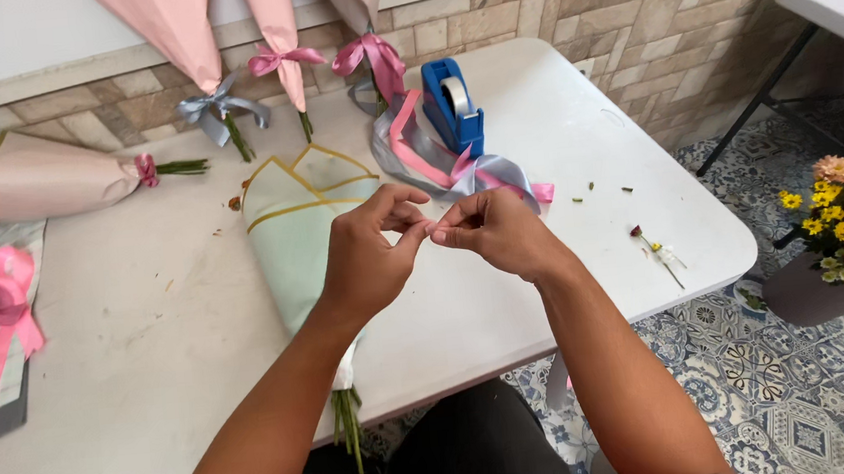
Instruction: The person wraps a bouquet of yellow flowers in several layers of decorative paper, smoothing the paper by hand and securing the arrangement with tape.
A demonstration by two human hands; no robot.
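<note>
over the white table [575, 135], just above the mint-wrapped bouquet [292, 237], i've got my left hand [368, 256] and right hand [497, 231] meeting fingertip to fingertip. both sets of fingers look pinched together on something tiny between them, maybe a bit of tape, too small to tell. blue tape dispenser [454, 104] and the pink and grey ribbons [457, 169] sit just behind. my take: keep the pinch light and the piece flat so it doesn't fold on itself, and stay right above the wrap.
</note>
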